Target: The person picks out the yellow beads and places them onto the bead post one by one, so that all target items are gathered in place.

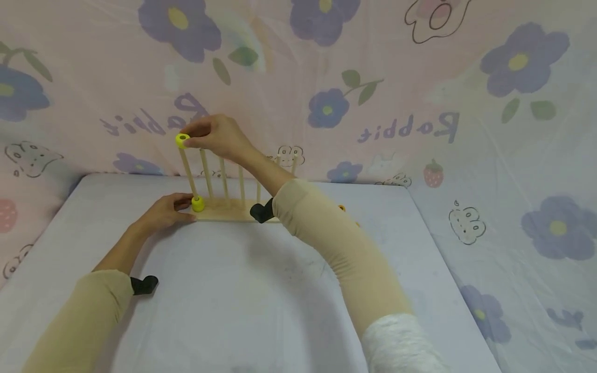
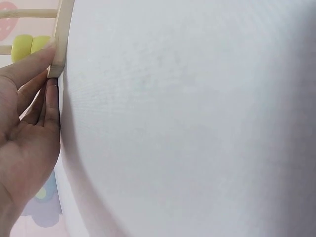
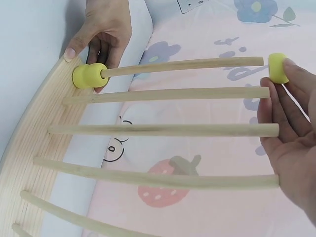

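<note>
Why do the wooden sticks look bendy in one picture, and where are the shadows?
Right wrist view: the long, pale, round wooden rods bow slightly, probably lens distortion, since the head view shows them straighter; head view: soft shadows fall on the smooth white tabletop; left wrist view: a grey shadow curves beside the bare left hand.

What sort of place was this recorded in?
Probably an indoor play or filming corner, though the wider room is out of view: a plain white tabletop, a flower-printed backdrop behind it, and a wooden peg stand.
</note>
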Demonstrator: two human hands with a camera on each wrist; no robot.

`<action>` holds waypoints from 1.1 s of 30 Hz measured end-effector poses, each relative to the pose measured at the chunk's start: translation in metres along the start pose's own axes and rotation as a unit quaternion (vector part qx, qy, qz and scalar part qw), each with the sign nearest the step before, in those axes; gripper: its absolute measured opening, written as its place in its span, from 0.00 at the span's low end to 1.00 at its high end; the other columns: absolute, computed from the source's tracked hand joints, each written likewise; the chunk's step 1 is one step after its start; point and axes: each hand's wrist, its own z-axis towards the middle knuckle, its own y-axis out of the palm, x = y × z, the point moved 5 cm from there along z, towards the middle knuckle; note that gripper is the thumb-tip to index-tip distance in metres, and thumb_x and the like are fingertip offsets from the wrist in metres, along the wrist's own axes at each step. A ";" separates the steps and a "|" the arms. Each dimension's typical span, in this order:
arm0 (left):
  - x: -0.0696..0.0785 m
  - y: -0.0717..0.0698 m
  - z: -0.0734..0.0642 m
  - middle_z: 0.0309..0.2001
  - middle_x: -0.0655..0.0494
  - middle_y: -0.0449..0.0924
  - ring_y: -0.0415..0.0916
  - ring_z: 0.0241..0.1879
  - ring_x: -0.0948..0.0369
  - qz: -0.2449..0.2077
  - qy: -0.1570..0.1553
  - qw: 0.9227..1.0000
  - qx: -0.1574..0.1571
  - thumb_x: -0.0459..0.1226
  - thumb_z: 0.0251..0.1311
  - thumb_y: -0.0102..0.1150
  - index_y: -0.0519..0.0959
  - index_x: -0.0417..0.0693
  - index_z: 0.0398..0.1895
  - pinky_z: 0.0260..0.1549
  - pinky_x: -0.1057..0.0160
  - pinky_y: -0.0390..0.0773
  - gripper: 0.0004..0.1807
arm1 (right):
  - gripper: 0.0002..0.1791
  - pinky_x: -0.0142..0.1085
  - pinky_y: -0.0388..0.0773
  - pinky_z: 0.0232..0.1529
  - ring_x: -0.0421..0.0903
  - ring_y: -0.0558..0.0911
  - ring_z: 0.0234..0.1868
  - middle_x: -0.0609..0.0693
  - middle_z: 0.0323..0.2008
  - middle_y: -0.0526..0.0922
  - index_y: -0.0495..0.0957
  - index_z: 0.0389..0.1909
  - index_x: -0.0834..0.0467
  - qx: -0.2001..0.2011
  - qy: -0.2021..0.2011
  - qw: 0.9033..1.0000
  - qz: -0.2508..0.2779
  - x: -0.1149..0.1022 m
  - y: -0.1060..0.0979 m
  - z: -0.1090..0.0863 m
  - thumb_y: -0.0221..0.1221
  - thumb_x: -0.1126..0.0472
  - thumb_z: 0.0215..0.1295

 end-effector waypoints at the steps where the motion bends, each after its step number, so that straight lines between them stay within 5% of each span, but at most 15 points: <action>1: 0.001 0.000 0.000 0.71 0.30 0.59 0.59 0.70 0.39 0.002 0.000 1.000 -0.001 0.37 0.62 0.68 0.55 0.29 0.73 0.70 0.43 0.59 0.43 | 0.17 0.19 0.76 0.45 0.33 0.82 0.46 0.41 0.44 0.87 0.85 0.52 0.53 0.000 0.003 1.000 -0.005 -0.001 0.000 0.001 0.69 0.55 0.63; 18: -0.004 -0.006 0.014 0.71 0.30 0.60 0.60 0.70 0.38 0.013 0.010 1.000 -0.008 0.39 0.62 0.68 0.56 0.30 0.74 0.70 0.41 0.57 0.43 | 0.17 0.18 0.73 0.45 0.29 0.81 0.47 0.33 0.44 0.87 0.86 0.51 0.44 -0.015 0.044 0.995 -0.085 0.012 0.008 0.019 0.69 0.49 0.61; 33: -0.001 -0.002 0.008 0.71 0.30 0.59 0.59 0.70 0.37 0.012 0.002 1.000 -0.004 0.40 0.61 0.69 0.55 0.29 0.73 0.70 0.41 0.58 0.45 | 0.16 0.19 0.73 0.45 0.30 0.81 0.47 0.34 0.43 0.87 0.85 0.52 0.46 -0.036 0.040 0.994 -0.093 0.007 0.010 0.011 0.68 0.51 0.63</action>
